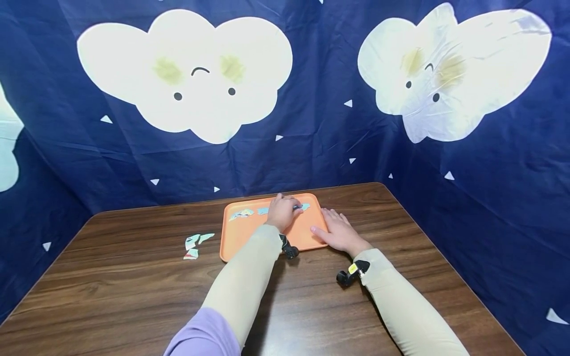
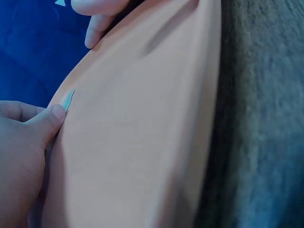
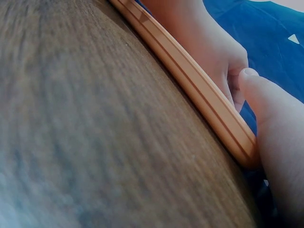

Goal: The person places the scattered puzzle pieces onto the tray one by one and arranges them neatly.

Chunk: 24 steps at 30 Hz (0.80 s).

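Note:
An orange tray (image 1: 249, 236) lies on the table with torn picture pieces along its far side. My left hand (image 1: 282, 211) reaches over the tray with fingers bent. In the left wrist view its thumb and fingers pinch a light-blue torn paper piece (image 2: 69, 100) against the tray surface. My right hand (image 1: 339, 231) rests along the tray's right edge, its fingers extended and the thumb over the rim. To the left of my left hand lie a blue piece (image 1: 262, 211) and a multicoloured piece (image 1: 242, 214), and the blue one is partly hidden by the hand.
Several pale torn pieces (image 1: 191, 241) lie on the brown wooden table (image 1: 133, 282), left of the tray. Behind the table and along its right side hangs a dark blue curtain (image 1: 320, 148) with white clouds and triangles.

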Motion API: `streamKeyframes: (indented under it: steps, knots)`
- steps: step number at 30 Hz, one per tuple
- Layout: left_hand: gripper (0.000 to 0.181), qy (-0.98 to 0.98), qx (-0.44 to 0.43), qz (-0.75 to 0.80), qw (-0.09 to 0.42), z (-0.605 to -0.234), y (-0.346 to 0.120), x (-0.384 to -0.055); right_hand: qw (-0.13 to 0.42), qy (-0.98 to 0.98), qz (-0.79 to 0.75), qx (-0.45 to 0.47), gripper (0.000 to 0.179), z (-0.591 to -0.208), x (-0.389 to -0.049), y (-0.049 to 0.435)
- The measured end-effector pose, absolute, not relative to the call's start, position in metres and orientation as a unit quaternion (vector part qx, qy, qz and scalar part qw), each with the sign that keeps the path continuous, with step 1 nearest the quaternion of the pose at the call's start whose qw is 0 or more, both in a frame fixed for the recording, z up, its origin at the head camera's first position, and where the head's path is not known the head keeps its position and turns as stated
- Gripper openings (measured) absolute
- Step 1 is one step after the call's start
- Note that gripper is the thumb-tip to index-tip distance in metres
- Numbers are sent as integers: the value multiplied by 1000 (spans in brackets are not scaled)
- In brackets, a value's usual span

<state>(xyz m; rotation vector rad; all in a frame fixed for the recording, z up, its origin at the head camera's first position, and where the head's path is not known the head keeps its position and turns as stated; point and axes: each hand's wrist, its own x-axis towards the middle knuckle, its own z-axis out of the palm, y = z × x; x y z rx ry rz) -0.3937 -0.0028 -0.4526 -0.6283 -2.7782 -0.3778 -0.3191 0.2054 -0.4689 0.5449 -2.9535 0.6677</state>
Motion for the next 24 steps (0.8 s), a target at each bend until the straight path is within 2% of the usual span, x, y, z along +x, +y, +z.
streamKeyframes:
  steps: [7,16,24]
  knots:
    - [26,-956,-217,-144,134,-450,-6,-388,33,-957,228,176,89,-466,-315,204]
    - [26,-942,-208,-201,172,-444,-21,-382,31,-957,226,180,90,-467,-315,202]
    - [31,-935,-193,-255,154,-430,-43,-368,34,-957,226,179,90,-464,-313,204]
